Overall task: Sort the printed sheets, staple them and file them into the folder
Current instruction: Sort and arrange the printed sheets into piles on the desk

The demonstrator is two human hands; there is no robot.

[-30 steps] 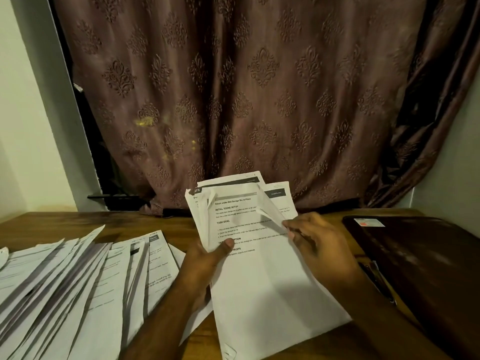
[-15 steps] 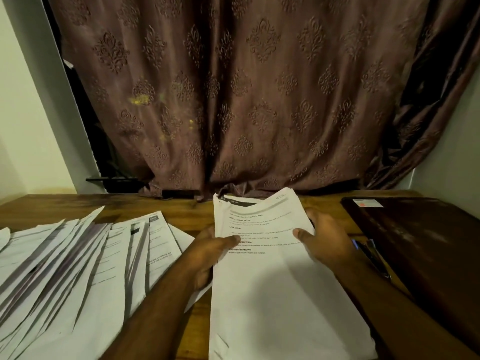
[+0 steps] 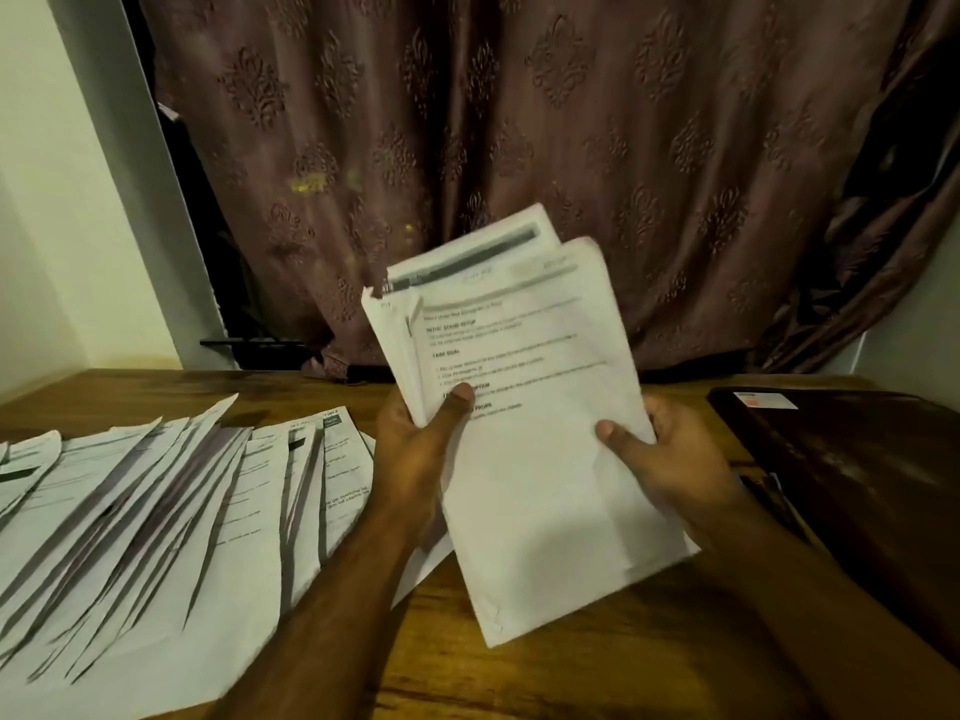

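Small stack of printed sheets [image 3: 524,407] held up off the desk [image 3: 597,678], centre frame, tilted back; left hand [image 3: 415,454] grips its left edge at 9 o'clock, thumb on the front page, fingers curled behind; right hand [image 3: 670,459] grips the right edge at 3 o'clock, thumb on front; paper likely light, floppy, slippery sheet-on-sheet, top corners already fanned apart at 12 o'clock; best held at both side edges, then squared before stapling; fanned sheets [image 3: 145,537] lie flat on the desk at 8 o'clock; dark folder [image 3: 857,485] at 3 o'clock, just right of the right hand; stapler not seen.
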